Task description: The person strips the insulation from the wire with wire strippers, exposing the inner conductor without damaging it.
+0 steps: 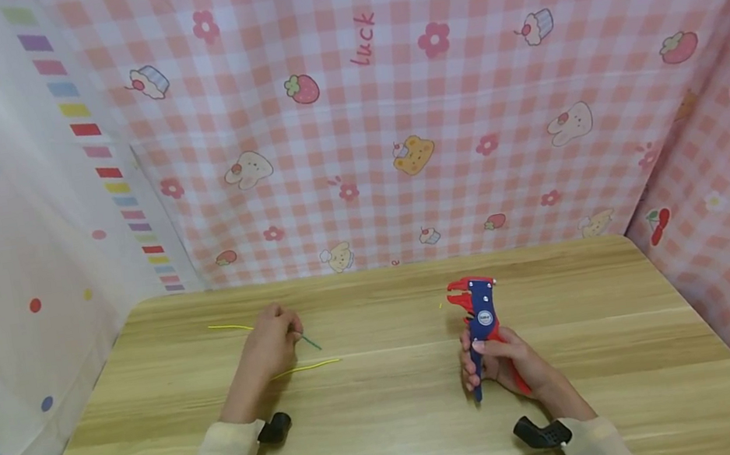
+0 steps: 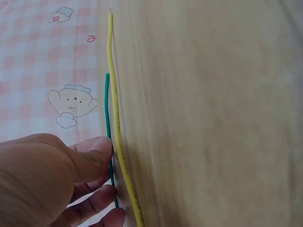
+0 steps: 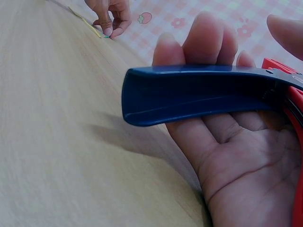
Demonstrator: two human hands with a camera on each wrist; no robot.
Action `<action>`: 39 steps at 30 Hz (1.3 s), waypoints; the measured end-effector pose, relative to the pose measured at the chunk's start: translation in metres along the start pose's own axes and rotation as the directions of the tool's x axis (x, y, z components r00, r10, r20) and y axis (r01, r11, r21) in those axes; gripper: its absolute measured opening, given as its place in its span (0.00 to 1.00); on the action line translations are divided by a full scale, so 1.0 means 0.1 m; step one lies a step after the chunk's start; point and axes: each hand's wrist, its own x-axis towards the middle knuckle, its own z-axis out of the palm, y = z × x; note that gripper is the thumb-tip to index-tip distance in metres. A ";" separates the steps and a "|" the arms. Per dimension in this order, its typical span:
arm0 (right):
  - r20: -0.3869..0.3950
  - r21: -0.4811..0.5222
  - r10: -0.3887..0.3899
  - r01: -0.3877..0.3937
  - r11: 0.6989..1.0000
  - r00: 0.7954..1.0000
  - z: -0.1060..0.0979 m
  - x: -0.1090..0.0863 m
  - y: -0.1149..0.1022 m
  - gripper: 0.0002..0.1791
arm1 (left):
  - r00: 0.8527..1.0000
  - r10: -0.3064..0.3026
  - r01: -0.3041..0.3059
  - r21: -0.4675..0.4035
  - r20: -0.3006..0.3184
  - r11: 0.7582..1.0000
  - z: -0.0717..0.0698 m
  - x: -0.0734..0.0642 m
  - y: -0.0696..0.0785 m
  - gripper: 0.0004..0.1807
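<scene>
My left hand (image 1: 274,341) is over the left part of the table, pinching a short green wire (image 1: 312,342) between thumb and fingers. In the left wrist view the green wire (image 2: 107,104) stands out past the thumb tip, beside a longer yellow wire (image 2: 116,109) with a thin bare end. My right hand (image 1: 509,362) grips a wire stripper (image 1: 483,310) with a blue body and red jaws, which point away from me. The blue handle (image 3: 189,94) lies across the curled fingers in the right wrist view; the red handle is partly out of frame there.
One yellow wire (image 1: 229,326) lies behind the left hand, another yellow wire (image 1: 315,365) in front of it. A tiny yellow scrap (image 1: 440,306) is left of the stripper's jaws. Pink checked cloth (image 1: 347,104) hangs along the back edge of the wooden table (image 1: 395,427).
</scene>
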 end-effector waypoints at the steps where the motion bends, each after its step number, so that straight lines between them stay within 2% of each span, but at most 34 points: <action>1: -0.002 -0.001 0.003 -0.003 1.000 1.000 0.00 0.00 0.00 0.13 | 1.000 -0.001 0.001 0.004 -0.002 1.000 0.00 0.00 0.01 0.09; 5: -0.001 0.002 0.009 -0.009 1.000 1.000 0.00 0.00 0.00 0.14 | 1.000 0.000 0.000 0.016 0.005 1.000 0.01 -0.02 0.02 0.09; 10: 0.011 0.006 0.008 -0.008 1.000 1.000 -0.01 0.00 0.01 0.13 | 0.999 0.042 -0.043 0.044 0.019 0.998 0.02 -0.05 0.01 0.09; 16: 0.004 -0.005 0.013 -0.013 1.000 1.000 -0.01 0.00 0.02 0.13 | 0.999 0.046 -0.047 0.011 0.021 0.999 0.03 -0.07 0.04 0.08; 28: 0.021 -0.013 0.002 -0.001 1.000 1.000 -0.01 0.00 0.01 0.14 | 0.992 0.079 -0.088 -0.096 -0.098 0.991 0.07 -0.12 0.17 0.10; 36: 0.049 0.000 -0.010 0.010 1.000 0.999 0.01 0.00 0.00 0.15 | 0.990 0.081 -0.099 -0.151 -0.118 0.984 0.08 -0.16 0.30 0.10; 39: 0.056 -0.002 -0.016 0.016 1.000 0.998 0.01 0.01 0.00 0.15 | 0.985 0.106 -0.127 -0.155 -0.134 0.980 0.10 -0.17 0.35 0.09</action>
